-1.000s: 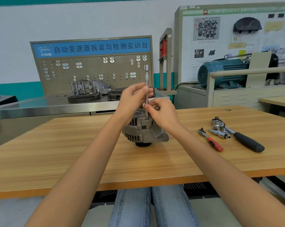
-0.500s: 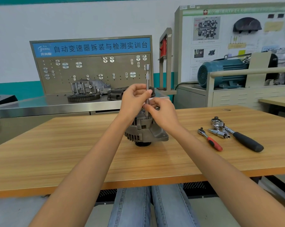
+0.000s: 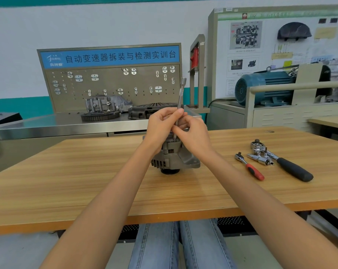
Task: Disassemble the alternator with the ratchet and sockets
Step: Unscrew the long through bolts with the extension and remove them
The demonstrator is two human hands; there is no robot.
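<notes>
Since a second ago the extension bar (image 3: 179, 98) has tipped slightly, its square top leaning a touch to the right, and both hands have closed in tighter around its lower shaft; the alternator (image 3: 173, 157) has not shifted on the worktop (image 3: 67, 181).

That alternator sits at the middle of the worktop, pulley end down, its finned housing and mounting ear facing the near edge. The bar stands nearly upright out of its top face, so its long axis runs up and away from the casting, with its foot hidden between the fingers; whether it is seated on a fastener I cannot tell.

Left hand (image 3: 161, 126) has fingers and thumb curled around the shaft higher up. Right hand (image 3: 193, 134) pinches the shaft lower down, close to the casting, fingers curled. Both are directly over the alternator, touching each other, so neither is clearly nearer.

Any turning will likely go around that vertical axis. A red-handled ratchet (image 3: 250, 167), loose sockets (image 3: 261, 159) and a black-handled ratchet (image 3: 286, 165) lie well apart to the right, within the right hand's side.
</notes>
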